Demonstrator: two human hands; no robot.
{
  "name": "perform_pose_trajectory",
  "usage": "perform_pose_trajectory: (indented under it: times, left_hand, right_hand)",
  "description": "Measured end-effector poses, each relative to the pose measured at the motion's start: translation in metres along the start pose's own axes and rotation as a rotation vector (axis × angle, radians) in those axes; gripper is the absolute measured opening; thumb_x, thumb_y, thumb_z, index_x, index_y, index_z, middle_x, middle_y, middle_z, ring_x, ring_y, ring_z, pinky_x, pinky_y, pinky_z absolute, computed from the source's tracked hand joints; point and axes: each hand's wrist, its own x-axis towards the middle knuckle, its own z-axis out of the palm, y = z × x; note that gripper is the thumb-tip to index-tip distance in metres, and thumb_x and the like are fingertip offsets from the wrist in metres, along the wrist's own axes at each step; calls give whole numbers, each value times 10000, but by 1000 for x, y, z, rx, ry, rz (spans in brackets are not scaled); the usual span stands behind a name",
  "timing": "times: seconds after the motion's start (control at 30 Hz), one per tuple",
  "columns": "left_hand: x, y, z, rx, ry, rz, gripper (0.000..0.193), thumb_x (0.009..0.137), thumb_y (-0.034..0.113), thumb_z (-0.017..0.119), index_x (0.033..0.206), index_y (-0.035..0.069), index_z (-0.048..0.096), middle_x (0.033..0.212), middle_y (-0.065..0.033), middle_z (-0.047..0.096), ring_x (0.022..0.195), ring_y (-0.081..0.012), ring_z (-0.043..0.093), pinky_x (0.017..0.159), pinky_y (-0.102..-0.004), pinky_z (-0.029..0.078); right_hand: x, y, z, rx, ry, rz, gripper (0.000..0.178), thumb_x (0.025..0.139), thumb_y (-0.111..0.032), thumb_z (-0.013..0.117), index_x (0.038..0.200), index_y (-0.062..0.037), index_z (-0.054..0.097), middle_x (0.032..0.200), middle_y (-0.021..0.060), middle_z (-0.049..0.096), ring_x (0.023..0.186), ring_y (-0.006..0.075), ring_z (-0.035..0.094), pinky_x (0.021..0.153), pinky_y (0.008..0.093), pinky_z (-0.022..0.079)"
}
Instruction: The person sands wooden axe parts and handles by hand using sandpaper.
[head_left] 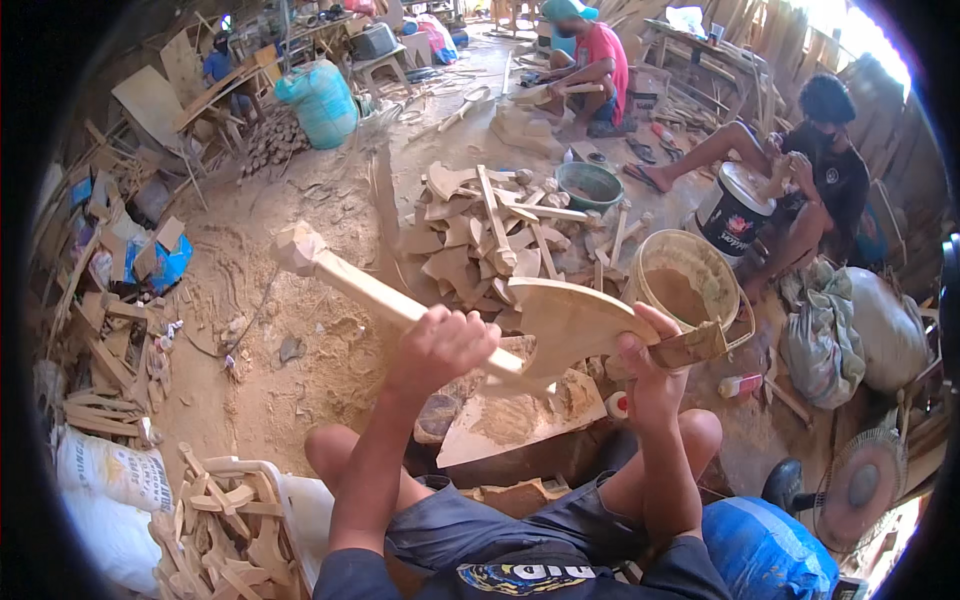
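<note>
holding one wooden handle [365, 289], left hand [443, 347]; one wooden blade [568, 322], right hand [650, 362]

- Wooden handle [365, 288], toward 10 o'clock: pale cream-tan.
- Wooden blade [570, 325], near the centre: warmer yellow-tan.
- Bucket [718, 285], 3 o'clock: cream.
- Pail [728, 208], 2 o'clock: black with a pink-and-white print, white rim.
- Seated person's shirt [612, 70], 1 o'clock: pinkish red.
- Bulging sack [322, 105], 11 o'clock: turquoise.
- Wrapped bundle [765, 555], 4 o'clock: bright blue.
- Shorts [440, 525], 6 o'clock: plain slate-grey.
</note>
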Motion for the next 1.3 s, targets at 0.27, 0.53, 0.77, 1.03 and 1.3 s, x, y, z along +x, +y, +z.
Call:
perform_pose_trajectory:
  times: [0.27, 0.53, 0.77, 1.03, 1.3]
  left_hand:
    - [9, -2, 27, -702, -12, -609, 286, 834, -51, 660, 1075, 77, 745, 1106, -55, 739, 1189, -298, 606, 1040, -428, 502]
    - [-6, 41, 48, -1489, -462, -1413, 405, 1116, 362, 476, 1250, 20, 646, 1162, -137, 736, 1018, -236, 679, 945, -375, 547]
    - [4, 95, 69, -2228, 111, -1539, 467, 1113, 490, 552, 1279, 54, 528, 1174, -79, 615, 1067, -168, 590, 985, -352, 467]
    - [23, 73, 36, -1827, 366, -1540, 398, 1082, 385, 629, 1295, 90, 470, 1113, -21, 497, 1048, -125, 474, 967, -312, 403]
    - [-16, -26, 26, -2718, 749, -989, 737, 1073, 567, 564, 1448, -59, 458, 1050, -124, 574, 839, -231, 622, 569, -370, 597]
  right_hand:
    - [-9, 16, 33, -448, -150, -446, 262, 909, 34, 822, 1160, -24, 777, 1155, 137, 819, 989, 177, 725, 824, 297, 556]
    - [-7, 30, 43, -733, -125, -615, 258, 826, 16, 868, 1065, -40, 790, 1081, 91, 838, 807, 226, 691, 761, 322, 555]
    - [-23, 39, 64, -599, -46, -498, 286, 851, 58, 858, 1109, -36, 780, 1136, 123, 834, 775, 165, 654, 723, 289, 548]
    - [-20, 24, 59, -291, -440, -198, 591, 888, -8, 854, 1429, -25, 616, 1382, 101, 656, 899, 95, 628, 716, 244, 530]
    - [-11, 22, 43, -594, -632, -127, 771, 1000, -41, 648, 1676, 61, 292, 1447, 233, 556, 1257, 345, 634, 1062, 377, 503]
